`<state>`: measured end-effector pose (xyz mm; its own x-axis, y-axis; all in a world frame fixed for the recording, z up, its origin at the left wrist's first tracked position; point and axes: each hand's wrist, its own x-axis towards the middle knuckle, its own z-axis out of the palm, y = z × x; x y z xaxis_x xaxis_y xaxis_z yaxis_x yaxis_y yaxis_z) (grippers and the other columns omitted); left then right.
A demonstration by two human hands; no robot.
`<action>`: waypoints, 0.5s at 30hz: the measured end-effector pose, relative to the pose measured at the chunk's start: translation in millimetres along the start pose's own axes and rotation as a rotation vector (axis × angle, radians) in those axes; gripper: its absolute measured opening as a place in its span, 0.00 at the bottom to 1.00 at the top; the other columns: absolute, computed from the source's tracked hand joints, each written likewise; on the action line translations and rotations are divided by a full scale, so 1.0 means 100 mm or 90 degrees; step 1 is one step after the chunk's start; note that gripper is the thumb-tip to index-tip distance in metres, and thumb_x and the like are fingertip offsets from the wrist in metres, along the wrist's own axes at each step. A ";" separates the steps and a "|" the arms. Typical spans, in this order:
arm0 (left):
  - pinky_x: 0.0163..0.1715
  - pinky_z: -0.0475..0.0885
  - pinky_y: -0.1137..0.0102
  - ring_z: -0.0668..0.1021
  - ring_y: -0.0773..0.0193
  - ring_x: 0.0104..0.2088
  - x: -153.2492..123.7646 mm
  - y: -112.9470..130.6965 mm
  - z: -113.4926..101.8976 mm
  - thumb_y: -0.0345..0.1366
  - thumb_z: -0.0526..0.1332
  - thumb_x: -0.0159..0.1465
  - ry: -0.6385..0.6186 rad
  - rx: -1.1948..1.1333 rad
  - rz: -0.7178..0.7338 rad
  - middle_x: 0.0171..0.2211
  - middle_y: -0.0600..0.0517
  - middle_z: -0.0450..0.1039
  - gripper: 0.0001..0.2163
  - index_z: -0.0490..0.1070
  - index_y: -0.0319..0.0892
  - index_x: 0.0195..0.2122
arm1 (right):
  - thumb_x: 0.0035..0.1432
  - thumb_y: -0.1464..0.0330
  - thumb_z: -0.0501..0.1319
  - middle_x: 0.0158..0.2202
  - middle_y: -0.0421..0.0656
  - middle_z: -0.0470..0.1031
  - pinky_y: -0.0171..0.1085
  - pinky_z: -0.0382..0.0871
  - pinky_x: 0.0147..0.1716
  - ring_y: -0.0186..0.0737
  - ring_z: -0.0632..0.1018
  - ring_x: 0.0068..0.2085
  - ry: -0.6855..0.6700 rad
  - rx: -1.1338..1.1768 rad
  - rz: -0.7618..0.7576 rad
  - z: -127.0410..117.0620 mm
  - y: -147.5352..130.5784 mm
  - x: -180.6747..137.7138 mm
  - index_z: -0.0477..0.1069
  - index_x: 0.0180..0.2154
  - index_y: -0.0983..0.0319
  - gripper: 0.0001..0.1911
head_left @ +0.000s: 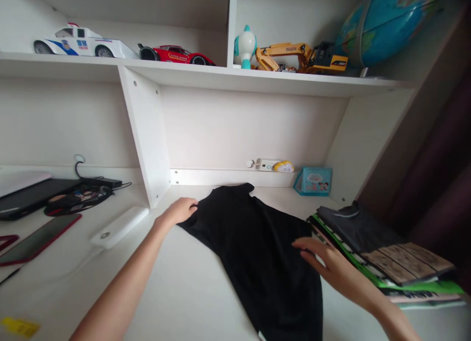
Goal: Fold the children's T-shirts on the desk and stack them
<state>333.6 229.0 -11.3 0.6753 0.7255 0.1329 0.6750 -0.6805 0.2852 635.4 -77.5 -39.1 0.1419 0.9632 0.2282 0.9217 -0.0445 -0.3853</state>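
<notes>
Black fabric garment (257,233) lay spread across the middle of a broad white desk (191,292), beneath a white panelled shelf unit (138,125), one end reaching toward the far wall and the other running out of view at the near edge. To its right, touching or nearly so, rose a pile of folded grey, green and printed clothes (356,228). On the upper shelf stood a blue globe (390,27) at far right, then a yellow toy excavator (320,59), with a white toy police car (84,41) and a red toy race car (176,54) farther left. The left hand (179,210) pinched the garment's far left edge between thumb and fingers. The right hand (324,257) hung over its right edge, thumb and forefinger narrowly parted; whether they touched the cloth I could not tell. Left of the garment lay an oblong white power strip (121,228); at far right stood a small turquoise desk calendar (315,180).
</notes>
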 end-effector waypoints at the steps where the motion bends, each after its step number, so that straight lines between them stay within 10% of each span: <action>1: 0.45 0.64 0.68 0.74 0.56 0.44 0.01 0.16 0.09 0.36 0.52 0.59 -0.001 -0.007 0.043 0.43 0.48 0.74 0.13 0.73 0.44 0.41 | 0.59 0.63 0.46 0.50 0.45 0.68 0.44 0.60 0.53 0.45 0.68 0.52 0.044 -0.041 0.007 0.08 0.17 0.14 0.68 0.46 0.58 0.18; 7: 0.47 0.63 0.64 0.72 0.55 0.48 0.02 0.68 0.59 0.42 0.53 0.60 -0.136 0.030 0.097 0.50 0.46 0.68 0.18 0.67 0.46 0.51 | 0.54 0.77 0.45 0.54 0.55 0.63 0.44 0.57 0.54 0.46 0.64 0.56 0.027 -0.246 0.119 0.49 0.83 0.65 0.59 0.55 0.69 0.25; 15: 0.36 0.58 0.37 0.72 0.32 0.40 0.12 -0.03 0.40 0.40 0.63 0.49 -0.024 0.056 -0.177 0.31 0.35 0.74 0.10 0.75 0.37 0.25 | 0.45 0.76 0.53 0.31 0.47 0.74 0.40 0.66 0.37 0.46 0.76 0.36 -0.106 -0.171 0.176 0.22 0.46 0.12 0.68 0.41 0.62 0.19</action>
<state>351.4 235.1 -48.2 0.4703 0.8822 0.0249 0.8577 -0.4635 0.2227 671.1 -62.1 -73.6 0.3576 0.9339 -0.0081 0.9213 -0.3542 -0.1605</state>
